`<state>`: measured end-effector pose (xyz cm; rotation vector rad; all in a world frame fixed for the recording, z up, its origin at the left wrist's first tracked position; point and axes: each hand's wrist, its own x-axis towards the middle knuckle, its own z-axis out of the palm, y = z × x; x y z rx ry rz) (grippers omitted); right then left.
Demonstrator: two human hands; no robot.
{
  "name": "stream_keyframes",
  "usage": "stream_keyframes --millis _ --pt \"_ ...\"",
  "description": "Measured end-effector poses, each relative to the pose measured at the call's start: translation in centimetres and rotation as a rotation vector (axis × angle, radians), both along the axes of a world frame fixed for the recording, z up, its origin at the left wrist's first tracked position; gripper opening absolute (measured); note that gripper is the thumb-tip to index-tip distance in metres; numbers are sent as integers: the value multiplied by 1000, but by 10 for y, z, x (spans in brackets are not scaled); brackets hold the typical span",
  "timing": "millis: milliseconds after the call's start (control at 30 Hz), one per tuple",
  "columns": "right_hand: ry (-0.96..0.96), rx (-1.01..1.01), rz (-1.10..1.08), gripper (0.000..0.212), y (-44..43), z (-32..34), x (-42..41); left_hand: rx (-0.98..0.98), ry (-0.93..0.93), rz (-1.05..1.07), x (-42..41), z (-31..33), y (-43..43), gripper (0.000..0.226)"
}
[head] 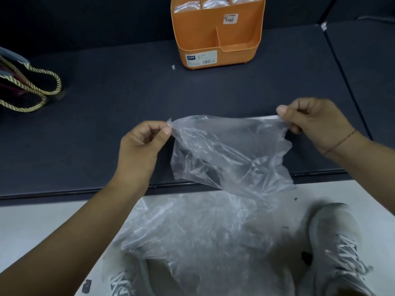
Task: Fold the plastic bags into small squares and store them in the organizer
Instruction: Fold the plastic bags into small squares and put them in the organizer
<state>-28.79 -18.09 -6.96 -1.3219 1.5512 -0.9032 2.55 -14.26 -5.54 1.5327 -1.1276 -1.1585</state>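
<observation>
Clear crumpled plastic bag (230, 150) held taut over the near edge of the dark table (128, 88), top corners pinched by left hand (139, 150) and right hand (316, 122), apart, presumably for flattening before folding; orange plastic organizer (201, 39) well beyond.

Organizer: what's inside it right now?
Rear compartments of the orange organizer hold clear plastic bags. Front compartments show only orange walls; their floors are hidden behind the front wall, and the frame crops the top.
</observation>
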Motion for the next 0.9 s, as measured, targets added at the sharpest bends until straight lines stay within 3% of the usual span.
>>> stream_keyframes --millis 100,167,300,433,500,567,667,767,900 --pt "33 -37 -27 43 1 -2 -1 110 58 -55 0 0 -2 15" --pt "-44 -29 -60 47 -1 2 4 179 92 -82 -2 5 -6 35" --pt "-135 -54 -94 51 -4 18 22 63 -143 -215 -9 30 -25 62" --pt "-165 -98 -123 49 -11 37 46 4 -422 -502 -35 60 -46 60" --pt "-191 -91 -116 46 -12 43 56 8 -458 -624 -51 61 -49 36" --pt "-269 -42 -69 46 -10 48 64 25 -377 -598 -60 53 -46 12" --pt "-451 259 180 55 -4 46 62 122 -223 -425 -57 37 -39 15" --pt "-277 412 339 33 4 31 56 198 -120 -255 -45 23 -31 14" --pt "-264 438 165 11 4 21 45 233 -138 -142 -25 12 -21 14"
